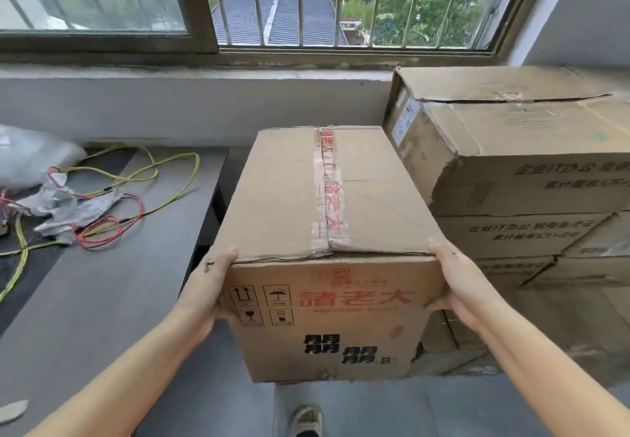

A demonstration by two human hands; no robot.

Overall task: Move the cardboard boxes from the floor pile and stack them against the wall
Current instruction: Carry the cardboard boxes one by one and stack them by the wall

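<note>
Grey floor tiles run under us, with one shoe (308, 419) at 6 o'clock. Nearest, our two forearms reach in from 7 and 5 o'clock. Our left hand (208, 291) presses flat on the left side of the box (327, 232), fingers together and thumb along the near top corner; our right hand (456, 286) mirrors it on the right side, fingers straight up the edge. Neither hand curls under the base, so we hold by squeezing the side walls.

We carry the box at centre frame, clear of the floor as far as we can tell, just left of the stack (531, 177) at 3 o'clock. Its long axis runs 6 to 12 o'clock, away from us toward the wall (170, 102), with the taped seam on top and the printed short end facing us. The arrows on that end point up, so it is upright.

We judge it stiff but worn: the near top edge is crushed and the flaps dented. It looks fairly heavy, and palms on plain card can slip, so a grip under the bottom corners would be safer.

Farther off, at 9 o'clock, wires (136, 177) and a plastic bag (30, 153) lie on a low grey bench (102, 283). Beyond, the window (306, 3) is barred.
</note>
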